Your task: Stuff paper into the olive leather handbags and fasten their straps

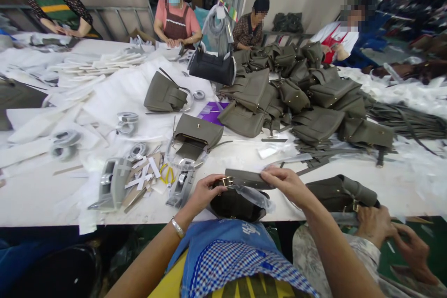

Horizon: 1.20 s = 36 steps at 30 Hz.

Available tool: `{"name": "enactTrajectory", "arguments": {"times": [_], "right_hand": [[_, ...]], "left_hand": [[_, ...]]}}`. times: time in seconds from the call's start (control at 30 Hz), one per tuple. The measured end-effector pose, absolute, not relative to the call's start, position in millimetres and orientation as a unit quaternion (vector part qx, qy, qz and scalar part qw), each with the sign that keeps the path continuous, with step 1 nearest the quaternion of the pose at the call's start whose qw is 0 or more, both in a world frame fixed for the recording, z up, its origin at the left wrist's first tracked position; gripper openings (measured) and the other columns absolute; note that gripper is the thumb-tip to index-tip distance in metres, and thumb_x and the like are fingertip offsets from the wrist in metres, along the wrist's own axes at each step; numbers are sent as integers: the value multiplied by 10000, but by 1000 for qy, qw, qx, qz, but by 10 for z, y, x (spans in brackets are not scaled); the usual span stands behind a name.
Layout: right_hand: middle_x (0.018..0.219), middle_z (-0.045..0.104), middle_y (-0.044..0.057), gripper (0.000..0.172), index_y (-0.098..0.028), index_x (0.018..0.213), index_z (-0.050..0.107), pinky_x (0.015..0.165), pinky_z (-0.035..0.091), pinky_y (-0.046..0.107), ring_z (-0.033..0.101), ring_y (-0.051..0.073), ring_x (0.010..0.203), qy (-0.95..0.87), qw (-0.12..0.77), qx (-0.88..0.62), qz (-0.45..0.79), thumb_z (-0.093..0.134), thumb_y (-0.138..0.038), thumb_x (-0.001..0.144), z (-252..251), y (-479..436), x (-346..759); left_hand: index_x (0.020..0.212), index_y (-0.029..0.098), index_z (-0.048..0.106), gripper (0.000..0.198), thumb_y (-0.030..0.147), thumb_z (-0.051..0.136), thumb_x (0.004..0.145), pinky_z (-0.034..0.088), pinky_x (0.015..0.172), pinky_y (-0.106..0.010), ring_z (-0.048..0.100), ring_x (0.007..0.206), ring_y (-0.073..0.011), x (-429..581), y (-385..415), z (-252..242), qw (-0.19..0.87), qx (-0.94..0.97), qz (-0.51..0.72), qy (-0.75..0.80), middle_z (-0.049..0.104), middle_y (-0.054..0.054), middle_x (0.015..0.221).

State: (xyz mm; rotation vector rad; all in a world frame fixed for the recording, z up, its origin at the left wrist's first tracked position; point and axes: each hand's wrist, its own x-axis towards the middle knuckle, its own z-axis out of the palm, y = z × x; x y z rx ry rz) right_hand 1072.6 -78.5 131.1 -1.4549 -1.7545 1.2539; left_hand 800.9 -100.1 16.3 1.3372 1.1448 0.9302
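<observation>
Right in front of me, at the table's near edge, sits a dark olive handbag (237, 206) with its opening toward me. Above it my left hand (206, 194) pinches the buckle end of an olive strap (246, 178), by a gold buckle (227, 181). My right hand (284, 184) grips the same strap near its other end, thumb and fingers closed. Clear plastic wrap (256, 197) hangs below the strap over the bag. Just beyond stands another olive handbag (198, 132), its flap raised and its handle wrapped in plastic.
Left of me are a tape dispenser (113, 184), a second tape dispenser (181, 188), yellow-handled scissors (167, 174) and paper scraps. Olive bags (254, 88) pile up ahead. A co-worker's hands (377, 226) handle an olive bag (340, 193) close on my right. Several people work across the table.
</observation>
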Motion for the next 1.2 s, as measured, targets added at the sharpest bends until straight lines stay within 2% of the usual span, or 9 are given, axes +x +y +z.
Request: {"name": "enactTrajectory", "arguments": {"times": [0.07, 0.13, 0.3, 0.53, 0.73, 0.87, 1.03, 1.2], "right_hand": [[733, 668, 40, 386, -192, 682, 724, 675, 427, 291, 585, 196, 724, -688, 190, -541, 445, 606, -511, 865, 1314, -772, 10667], [681, 661, 25, 399, -194, 660, 721, 632, 414, 278, 579, 188, 679, -707, 165, -547, 418, 585, -506, 867, 1289, -747, 10639], [613, 650, 16, 399, -192, 640, 721, 603, 413, 273, 576, 189, 633, -715, 164, -555, 393, 586, -507, 845, 1223, -686, 10686], [714, 701, 29, 383, -196, 704, 738, 662, 417, 276, 609, 202, 718, -743, 130, -531, 385, 548, -473, 890, 1197, -633, 10580], [669, 686, 22, 428, -206, 695, 721, 646, 413, 278, 601, 196, 685, -755, 135, -530, 362, 490, -485, 923, 1216, -583, 10518], [698, 711, 47, 335, -219, 742, 745, 678, 425, 290, 623, 219, 731, -783, 124, -512, 330, 535, -421, 906, 1278, -599, 10457], [777, 726, 37, 317, -218, 819, 729, 669, 413, 273, 630, 195, 740, -805, 96, -482, 333, 462, -323, 952, 1322, -573, 10352], [838, 731, 71, 271, -197, 881, 721, 780, 415, 329, 626, 231, 818, -855, 38, -485, 179, 463, -231, 959, 1246, -542, 10352]], "left_hand": [[1055, 211, 735, 308, 280, 724, 756, 477, 989, -376, 636, 1053, -238, 8027, -998, 181, 527, 575, 391, 489, 722, -68, 1095], [1060, 223, 739, 306, 286, 716, 762, 472, 986, -367, 630, 1064, -237, 8037, -993, 193, 516, 584, 388, 493, 719, -61, 1108], [1081, 217, 731, 313, 311, 695, 785, 482, 958, -352, 638, 1048, -230, 8027, -990, 171, 504, 592, 385, 498, 722, -60, 1100], [1085, 213, 730, 303, 324, 696, 805, 464, 987, -355, 638, 1063, -231, 7991, -972, 184, 500, 605, 384, 486, 718, -70, 1118], [1127, 212, 710, 336, 376, 672, 837, 473, 981, -369, 628, 1079, -238, 7959, -971, 203, 484, 617, 382, 489, 701, -84, 1153], [1110, 223, 716, 319, 376, 688, 831, 473, 978, -346, 630, 1071, -229, 7964, -986, 211, 475, 626, 381, 486, 707, -70, 1130], [1121, 223, 706, 315, 378, 669, 849, 464, 985, -342, 626, 1079, -227, 7970, -981, 215, 468, 631, 379, 488, 702, -68, 1140], [1154, 219, 683, 337, 387, 649, 864, 477, 955, -335, 629, 1058, -221, 7972, -978, 218, 461, 633, 379, 493, 693, -67, 1152]]}}
